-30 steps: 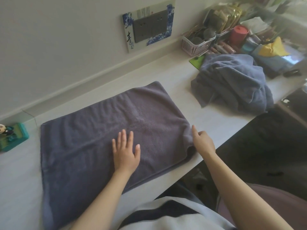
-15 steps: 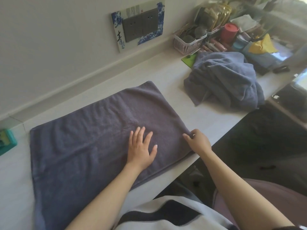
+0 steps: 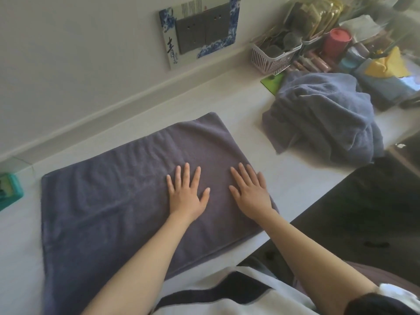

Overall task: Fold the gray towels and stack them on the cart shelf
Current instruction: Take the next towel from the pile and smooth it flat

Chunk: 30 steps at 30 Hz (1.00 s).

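Observation:
A dark gray towel (image 3: 109, 201) lies spread flat on the white counter (image 3: 295, 189), folded into a wide rectangle. My left hand (image 3: 186, 196) rests flat on it near the middle, fingers straight and spread. My right hand (image 3: 251, 194) lies flat on the towel's right end, fingers straight, close to its right edge. A heap of crumpled gray-blue towels (image 3: 322, 119) sits on the counter to the right, apart from both hands. No cart shelf is in view.
A white slotted basket (image 3: 272, 56), a red cup (image 3: 337, 42), a yellow cloth (image 3: 386, 64) and other clutter crowd the far right. A teal object (image 3: 10, 192) sits at the left edge. A wall socket panel (image 3: 200, 30) is behind. The counter's front edge drops to dark floor on the right.
My right hand let go of the towel's right edge and now lies flat on the towel. My left hand slid right along the towel.

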{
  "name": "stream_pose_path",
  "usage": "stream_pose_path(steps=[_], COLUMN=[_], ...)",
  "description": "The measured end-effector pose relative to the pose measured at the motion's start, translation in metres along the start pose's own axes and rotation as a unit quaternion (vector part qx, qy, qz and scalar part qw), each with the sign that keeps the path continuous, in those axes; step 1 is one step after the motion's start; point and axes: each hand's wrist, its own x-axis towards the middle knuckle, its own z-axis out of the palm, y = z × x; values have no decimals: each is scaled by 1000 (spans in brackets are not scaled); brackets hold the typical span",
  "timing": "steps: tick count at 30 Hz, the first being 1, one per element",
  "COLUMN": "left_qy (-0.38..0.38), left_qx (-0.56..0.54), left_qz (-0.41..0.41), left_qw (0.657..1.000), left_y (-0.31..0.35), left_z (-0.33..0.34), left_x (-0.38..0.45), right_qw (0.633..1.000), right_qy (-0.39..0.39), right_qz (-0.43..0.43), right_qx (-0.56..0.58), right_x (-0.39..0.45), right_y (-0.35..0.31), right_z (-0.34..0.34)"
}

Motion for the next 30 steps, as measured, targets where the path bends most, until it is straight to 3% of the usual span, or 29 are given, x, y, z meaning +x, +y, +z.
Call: stream_pose_path(steps=[4, 7, 12, 15, 17, 19, 21, 23, 25, 30], left_qy=[116, 113, 43, 88, 158, 195, 172, 100, 56, 49], left_qx=[-74, -79, -11, -21, -53, -77, -62, -29, -15, -35], left_qz=[2, -45, -75, -70, -68, -85, -99, -106, -104, -109], left_qw=[990, 989, 996, 993, 984, 974, 978, 989, 993, 992], left_y=[-3, -9, -12, -16, -22, -26, -27, -30, -30, -31], left_z=[-10, -17, -5, -10, -21, -29, -29, -22, -15, -17], left_x=[16, 40, 54, 57, 70, 91, 104, 111, 109, 110], right_qw=[994, 998, 992, 998, 999, 997, 993, 984, 987, 998], right_qy=[22, 57, 18, 43, 52, 71, 71, 47, 46, 49], right_qz=[109, 29, -124, -51, 10, -8, -97, -172, -152, -25], right_qx=[12, 4, -29, -17, -7, -1, 1, -11, -21, -16], right_x=[21, 45, 88, 116, 136, 153, 160, 173, 185, 213], right_y=[14, 0, -20, -12, -11, -20, -33, -40, -35, -31], right_z=[-5, -11, -10, -16, -23, -28, -31, -28, -26, -32])
